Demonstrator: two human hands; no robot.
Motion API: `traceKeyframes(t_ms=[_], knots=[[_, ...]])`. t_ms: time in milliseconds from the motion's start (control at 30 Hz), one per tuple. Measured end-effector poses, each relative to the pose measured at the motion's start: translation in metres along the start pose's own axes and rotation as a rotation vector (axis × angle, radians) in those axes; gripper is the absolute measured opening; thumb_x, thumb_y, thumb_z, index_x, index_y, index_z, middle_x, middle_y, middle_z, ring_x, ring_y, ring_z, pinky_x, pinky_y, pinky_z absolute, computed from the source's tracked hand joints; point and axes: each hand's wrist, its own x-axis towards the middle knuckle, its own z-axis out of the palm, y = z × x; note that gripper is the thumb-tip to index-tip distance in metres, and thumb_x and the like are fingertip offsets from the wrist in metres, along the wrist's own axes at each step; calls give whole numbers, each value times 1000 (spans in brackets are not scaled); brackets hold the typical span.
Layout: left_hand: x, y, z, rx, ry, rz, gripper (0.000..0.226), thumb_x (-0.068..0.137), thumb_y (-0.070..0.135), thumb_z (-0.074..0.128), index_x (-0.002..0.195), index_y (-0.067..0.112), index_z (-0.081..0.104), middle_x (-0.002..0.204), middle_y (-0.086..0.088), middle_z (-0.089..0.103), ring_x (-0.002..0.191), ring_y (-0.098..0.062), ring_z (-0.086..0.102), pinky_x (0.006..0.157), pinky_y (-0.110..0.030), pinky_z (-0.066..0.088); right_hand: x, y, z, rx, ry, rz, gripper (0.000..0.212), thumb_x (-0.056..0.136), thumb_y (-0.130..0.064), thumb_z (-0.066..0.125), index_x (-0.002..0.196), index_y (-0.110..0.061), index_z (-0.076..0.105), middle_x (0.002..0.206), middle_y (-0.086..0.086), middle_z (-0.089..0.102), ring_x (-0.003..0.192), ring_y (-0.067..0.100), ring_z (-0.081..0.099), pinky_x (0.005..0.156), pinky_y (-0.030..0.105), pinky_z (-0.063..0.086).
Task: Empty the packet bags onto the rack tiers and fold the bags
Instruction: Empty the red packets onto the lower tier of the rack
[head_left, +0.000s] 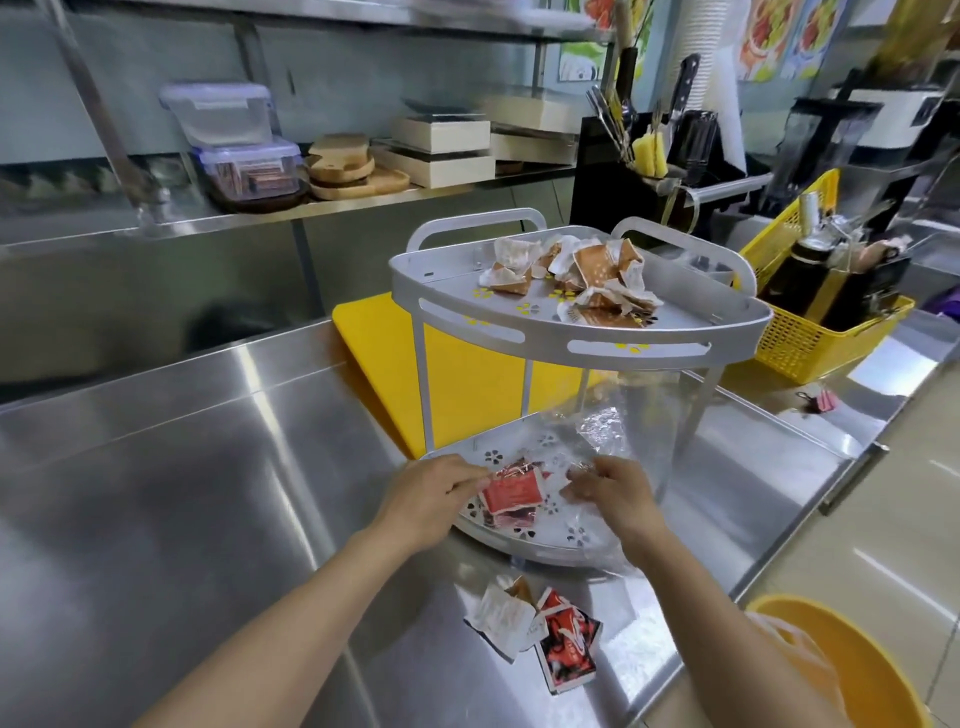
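The left hand (431, 500) and right hand (614, 493) each pinch a clear bag (597, 427) over the rack's lower tier (540, 540), where red packets (511, 491) lie. Brown packets (574, 270) sit on the upper tier (571, 335); a few more lie on the counter (208, 467).

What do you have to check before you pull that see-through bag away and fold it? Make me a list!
1. Both hands grip the bag: left hand and right hand pinch the bag. Ok.
2. Red packets lie on the lower tier. Ok.
3. Bag fully empty: crumpled plastic hides it. Cannot tell.
4. Brown packets sit on the top tier. Ok.
5. Every packet on the rack: loose packets lie on the counter. Not ok.
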Motion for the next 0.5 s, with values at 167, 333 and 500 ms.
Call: traceKeyframes(t_ms=[167,333,500], knots=[[23,8,-19,-43,-17,-54,24,92,29,53,109,22,69,89,10,44,89,-12,48,78,-30,41,20,-19,-21,-550,-265,-106,32,82,-9,64,55,-17,49,79,14,66,77,29,66,80,41,53],[37,25,-32,-56,91,22,23,94,25,51,108,21,69,92,4,48,91,-17,52,75,-28,39,30,-42,-37,-790,-199,-269,28,81,-11,61,57,-12,47,78,9,57,75,23,52,67,29,40],[48,38,-40,-102,241,58,25,94,26,51,108,18,69,97,-2,55,90,-14,50,78,-28,36,34,-51,-40,-847,-216,-331,22,79,-7,60,64,-16,47,79,2,53,78,20,50,66,30,40]])
